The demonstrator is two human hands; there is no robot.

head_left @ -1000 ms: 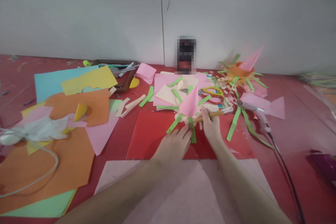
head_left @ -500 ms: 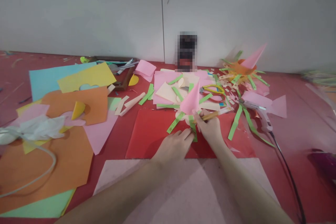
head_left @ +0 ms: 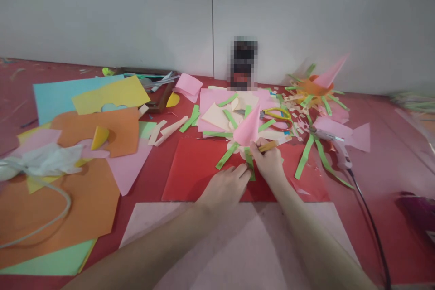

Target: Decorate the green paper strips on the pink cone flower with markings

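Our right hand (head_left: 269, 159) grips the pen (head_left: 268, 146), our fingers closed round it beside the pink cone (head_left: 247, 128). Our left hand (head_left: 227, 184) lies palm down just beside it, fingertips on a green strip (head_left: 249, 157). The cone stands tilted amid green strips at the far edge of the red board (head_left: 200, 172). Behind it we see scissors (head_left: 277, 113); to the right lies the glue gun (head_left: 335, 142).

Glue gun (head_left: 340, 148) right of cone (head_left: 247, 128); paper sheets (head_left: 81, 199) left; tray (head_left: 166, 100) behind paper sheets; scissors (head_left: 279, 114) partly behind cone
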